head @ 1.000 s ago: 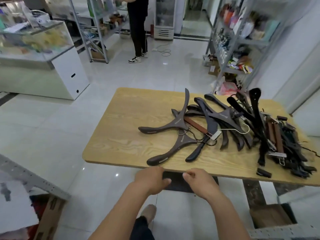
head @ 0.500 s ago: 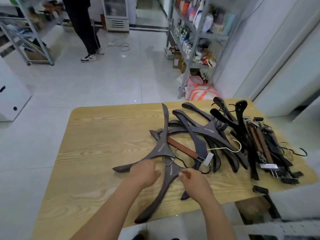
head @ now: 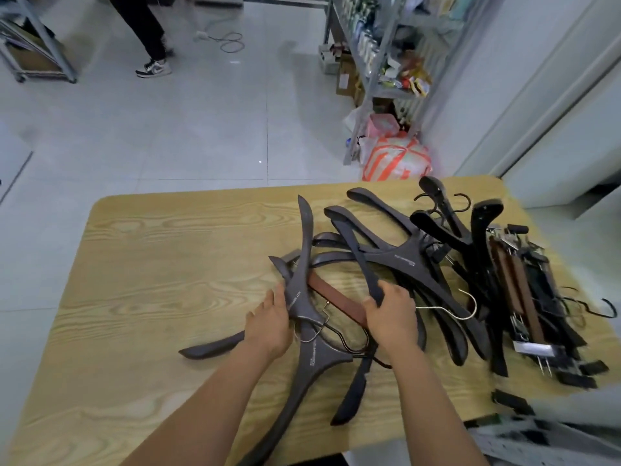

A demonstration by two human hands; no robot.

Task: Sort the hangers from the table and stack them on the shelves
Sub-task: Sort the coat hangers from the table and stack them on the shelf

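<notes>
Head view: a bench with a pale wood-grain top and rounded corners carries a tangled heap of hangers across its right half; the left half is bare. Most are broad, matte, dark grey-brown coat hangers with wide curved shoulders and thin metal hooks. Among them lies a flat reddish-brown wooden bar, and at the far right sits a denser bundle of clip hangers with brown bars, black bodies and shiny metal clips.

The left hand is partly curled, fingers closed around the neck of the dark hanger whose one arm points up and away across the bench and whose other arm runs out to the left beneath the wrist. The right hand is closed around the lower end of a second dark hanger arm that slants up toward the heap. A third wide hanger lies flat between the two forearms, nearest the bench's near edge.

Small pale lettering is printed on the necks of several hangers, too small to read.

Beyond the bench are a glossy tiled floor, a metal shelf unit crowded with goods, and a red-and-white bag at its foot. Another person's legs stand at top left.
</notes>
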